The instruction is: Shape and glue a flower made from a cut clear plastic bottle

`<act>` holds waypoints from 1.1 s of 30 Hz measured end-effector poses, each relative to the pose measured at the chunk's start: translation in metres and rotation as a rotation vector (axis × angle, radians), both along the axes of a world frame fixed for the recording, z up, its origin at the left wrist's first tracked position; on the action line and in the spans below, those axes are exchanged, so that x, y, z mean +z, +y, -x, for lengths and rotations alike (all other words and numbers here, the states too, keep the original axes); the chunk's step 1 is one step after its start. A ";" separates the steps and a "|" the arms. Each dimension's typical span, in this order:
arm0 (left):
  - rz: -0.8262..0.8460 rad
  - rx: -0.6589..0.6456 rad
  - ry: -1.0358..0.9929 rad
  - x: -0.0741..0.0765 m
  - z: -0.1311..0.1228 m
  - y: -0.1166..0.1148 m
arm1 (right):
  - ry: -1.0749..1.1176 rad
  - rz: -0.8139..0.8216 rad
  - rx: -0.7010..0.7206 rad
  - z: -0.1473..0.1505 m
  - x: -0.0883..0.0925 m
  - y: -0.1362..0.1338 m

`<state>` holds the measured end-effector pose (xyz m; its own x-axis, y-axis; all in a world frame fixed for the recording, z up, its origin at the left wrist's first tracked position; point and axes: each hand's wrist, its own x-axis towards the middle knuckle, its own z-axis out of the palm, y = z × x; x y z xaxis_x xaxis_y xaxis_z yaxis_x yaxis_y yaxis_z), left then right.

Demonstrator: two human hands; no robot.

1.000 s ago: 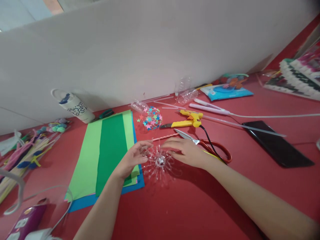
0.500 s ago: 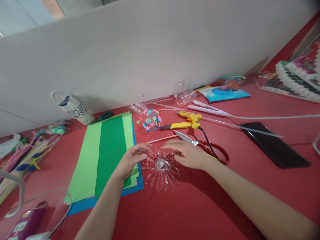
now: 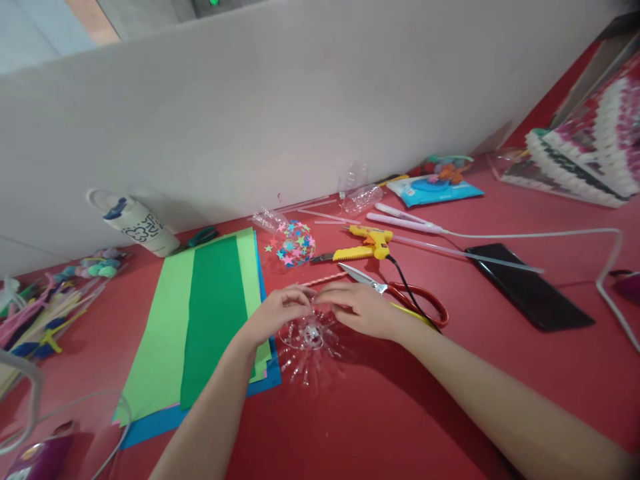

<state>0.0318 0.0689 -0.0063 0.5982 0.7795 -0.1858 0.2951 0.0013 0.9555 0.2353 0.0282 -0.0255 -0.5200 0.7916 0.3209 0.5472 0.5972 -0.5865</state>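
Note:
A clear plastic bottle piece, its side cut into many thin strips spread out like a flower, lies on the red table. My left hand is at its far left side, thumb and fingers closed around strips there. Opposite it, my right hand has its fingers bent down onto the far right strips. The two hands' fingertips nearly meet and hide the strips between them. Just beyond lies a pink-and-white twisted stick. Red-handled scissors rest beside my right hand.
Green and blue sheets lie at left. Behind are star confetti, a yellow glue gun, a yellow cutter and clear bottles. A black phone lies at right; a white tumbler leans against the wall.
Both hands have moved closer together and come down onto the far strips of the plastic piece. The view has shifted slightly to the right.

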 end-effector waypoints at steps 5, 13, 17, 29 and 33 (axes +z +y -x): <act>0.053 0.148 -0.035 -0.010 -0.004 -0.004 | -0.049 0.004 -0.045 0.003 -0.004 0.001; 0.188 0.310 -0.081 -0.017 -0.010 -0.006 | 0.090 0.055 -0.208 -0.001 0.004 -0.003; 0.257 0.332 -0.084 -0.014 -0.010 -0.008 | 0.150 0.089 -0.219 -0.002 0.006 -0.003; 0.287 0.359 -0.119 -0.016 -0.011 -0.010 | 0.128 0.005 -0.194 -0.002 -0.005 0.002; 0.292 0.362 -0.116 -0.016 -0.012 -0.011 | 0.113 -0.026 -0.212 -0.001 -0.003 0.002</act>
<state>0.0433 0.0575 -0.0222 0.3272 0.8669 -0.3760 0.1176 0.3574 0.9265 0.2367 0.0298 -0.0289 -0.3029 0.8698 0.3894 0.5939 0.4918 -0.6367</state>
